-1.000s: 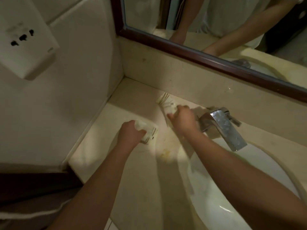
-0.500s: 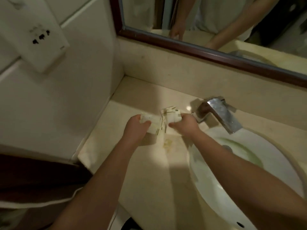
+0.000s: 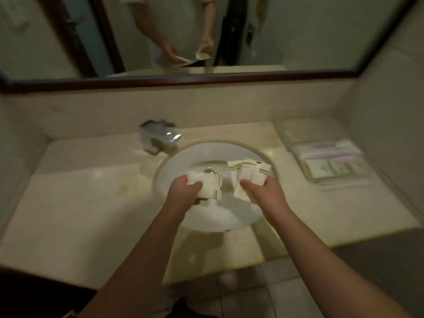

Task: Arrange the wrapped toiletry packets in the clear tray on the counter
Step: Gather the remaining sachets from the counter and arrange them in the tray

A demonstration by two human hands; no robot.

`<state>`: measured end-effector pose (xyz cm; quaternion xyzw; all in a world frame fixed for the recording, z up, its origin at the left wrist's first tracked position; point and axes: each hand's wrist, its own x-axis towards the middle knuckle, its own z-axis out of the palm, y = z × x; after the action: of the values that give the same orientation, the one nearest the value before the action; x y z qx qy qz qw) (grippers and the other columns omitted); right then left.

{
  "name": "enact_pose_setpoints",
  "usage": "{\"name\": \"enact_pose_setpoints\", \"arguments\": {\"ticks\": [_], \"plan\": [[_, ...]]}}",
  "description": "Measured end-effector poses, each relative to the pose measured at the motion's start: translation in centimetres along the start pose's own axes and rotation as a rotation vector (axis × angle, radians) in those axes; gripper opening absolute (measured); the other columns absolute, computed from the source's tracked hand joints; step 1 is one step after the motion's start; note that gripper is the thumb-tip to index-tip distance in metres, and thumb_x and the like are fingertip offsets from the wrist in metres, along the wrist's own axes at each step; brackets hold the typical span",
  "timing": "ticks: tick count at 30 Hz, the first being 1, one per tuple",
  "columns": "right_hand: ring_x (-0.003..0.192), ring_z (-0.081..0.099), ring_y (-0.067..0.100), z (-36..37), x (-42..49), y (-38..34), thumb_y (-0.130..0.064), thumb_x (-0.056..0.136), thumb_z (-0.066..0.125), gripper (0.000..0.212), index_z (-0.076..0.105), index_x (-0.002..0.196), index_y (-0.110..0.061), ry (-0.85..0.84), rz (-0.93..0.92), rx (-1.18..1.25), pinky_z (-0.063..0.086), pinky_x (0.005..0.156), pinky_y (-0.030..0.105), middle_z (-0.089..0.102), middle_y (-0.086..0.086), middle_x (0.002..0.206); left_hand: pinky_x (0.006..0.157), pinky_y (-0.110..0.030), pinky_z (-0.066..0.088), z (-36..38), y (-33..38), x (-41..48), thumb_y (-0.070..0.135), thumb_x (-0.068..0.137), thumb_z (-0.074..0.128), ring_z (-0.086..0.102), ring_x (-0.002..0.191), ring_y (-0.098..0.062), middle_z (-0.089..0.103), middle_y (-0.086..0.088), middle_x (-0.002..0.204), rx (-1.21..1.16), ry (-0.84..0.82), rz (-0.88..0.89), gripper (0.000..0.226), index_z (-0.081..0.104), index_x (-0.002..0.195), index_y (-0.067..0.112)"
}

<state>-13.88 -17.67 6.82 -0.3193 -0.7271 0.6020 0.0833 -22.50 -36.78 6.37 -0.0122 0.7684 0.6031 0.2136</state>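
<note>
left hand point(image 3: 183, 193): we see fingers point(image 3: 193, 185) curled round one striped packet point(image 3: 210, 187) | right hand point(image 3: 266, 193): fingers pinching a fan of packets point(image 3: 250, 173) | both above sink point(image 3: 165, 166) | tray point(image 3: 305, 131) on desk point(image 3: 80, 203), well right of right fingers, blurred packets inside

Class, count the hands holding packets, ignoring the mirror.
2. The left hand grips packets over the sink's left side; the right hand grips more over its right. None seems hidden.
</note>
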Motion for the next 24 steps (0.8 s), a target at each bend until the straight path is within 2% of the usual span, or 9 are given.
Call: {"name": "enact_pose_setpoints", "arguments": {"ticks": [2,4,7,9,13,16,18,21,24], "plan": [[0.081,0.072,0.012,-5.2,-1.5,1.2,-0.024,0.076,0.077,0.014,0.073,0.089,-0.025,0.030,-0.009,0.025,0.056,0.069,0.029,0.077,-0.004,0.090,0.059,-0.029,0.058,5.0,0.5,-1.7,0.010,0.091,0.053,0.072,0.061,-0.014,0.071,-0.002,0.085,-0.040,-0.112,-0.021,0.014,0.063,0.098,0.016],[0.080,0.072,0.008,-10.0,-2.9,2.3,-0.026,0.075,0.077,0.014,0.074,0.089,-0.026,-0.013,-0.040,-0.036,0.056,0.070,0.027,0.077,-0.008,0.086,0.064,-0.030,0.061,10.3,1.3,-3.3,0.020,0.095,0.052,0.074,0.070,-0.013,0.073,-0.002,0.091,-0.107,-0.248,-0.051,0.015,0.066,0.100,0.017],[0.080,0.071,0.001,-14.9,-3.9,3.7,-0.026,0.076,0.076,0.014,0.075,0.090,-0.028,-0.081,-0.076,-0.140,0.054,0.068,0.021,0.076,-0.013,0.085,0.073,-0.037,0.060,16.5,2.2,-4.7,0.033,0.095,0.055,0.073,0.089,-0.021,0.076,-0.007,0.098,-0.201,-0.432,-0.085,0.026,0.069,0.104,0.012],[0.080,0.071,0.000,-17.4,-3.7,4.4,-0.026,0.076,0.077,0.014,0.074,0.089,-0.030,-0.113,-0.066,-0.171,0.054,0.070,0.020,0.076,-0.014,0.086,0.079,-0.045,0.059,19.4,2.5,-4.8,0.028,0.091,0.065,0.071,0.094,-0.030,0.074,-0.016,0.102,-0.177,-0.482,-0.070,0.026,0.070,0.104,0.007],[0.077,0.069,-0.002,-21.5,-1.4,5.2,-0.032,0.078,0.074,0.014,0.072,0.092,-0.033,-0.130,-0.020,-0.187,0.052,0.062,0.014,0.075,-0.016,0.084,0.072,-0.044,0.061,24.5,2.9,-3.0,0.023,0.079,0.077,0.071,0.079,-0.028,0.073,-0.016,0.087,-0.068,-0.448,-0.061,0.018,0.073,0.088,0.007],[0.073,0.069,0.000,-24.0,1.9,6.4,-0.033,0.084,0.070,0.004,0.068,0.085,-0.035,-0.105,-0.003,-0.208,0.052,0.057,0.014,0.073,-0.011,0.081,0.059,-0.036,0.059,28.0,2.8,-0.1,0.017,0.077,0.077,0.067,0.068,-0.023,0.069,-0.011,0.078,-0.098,-0.400,-0.076,0.012,0.071,0.080,0.007],[0.078,0.068,0.005,-25.6,4.6,6.9,-0.033,0.088,0.065,0.002,0.066,0.090,-0.033,-0.067,0.055,-0.210,0.054,0.063,0.019,0.071,-0.008,0.089,0.056,-0.033,0.058,30.2,3.1,2.2,0.014,0.078,0.076,0.069,0.065,-0.020,0.070,-0.010,0.079,-0.153,-0.355,-0.142,0.010,0.070,0.080,0.007],[0.091,0.069,0.016,-27.6,7.8,6.8,-0.026,0.092,0.060,0.020,0.067,0.110,-0.022,-0.044,0.158,-0.101,0.059,0.078,0.035,0.072,-0.001,0.102,0.062,-0.036,0.061,32.7,3.9,4.6,0.014,0.080,0.075,0.071,0.067,-0.019,0.073,-0.006,0.080,-0.214,-0.303,-0.228,0.009,0.069,0.085,0.012],[0.094,0.072,0.021,-29.3,11.0,6.4,-0.014,0.092,0.056,0.024,0.067,0.112,-0.016,-0.052,0.175,0.077,0.058,0.086,0.045,0.073,0.004,0.107,0.059,-0.033,0.061,34.3,4.9,6.8,0.014,0.081,0.075,0.072,0.063,-0.015,0.075,-0.001,0.072,-0.243,-0.294,-0.235,0.007,0.068,0.084,0.014]]}}
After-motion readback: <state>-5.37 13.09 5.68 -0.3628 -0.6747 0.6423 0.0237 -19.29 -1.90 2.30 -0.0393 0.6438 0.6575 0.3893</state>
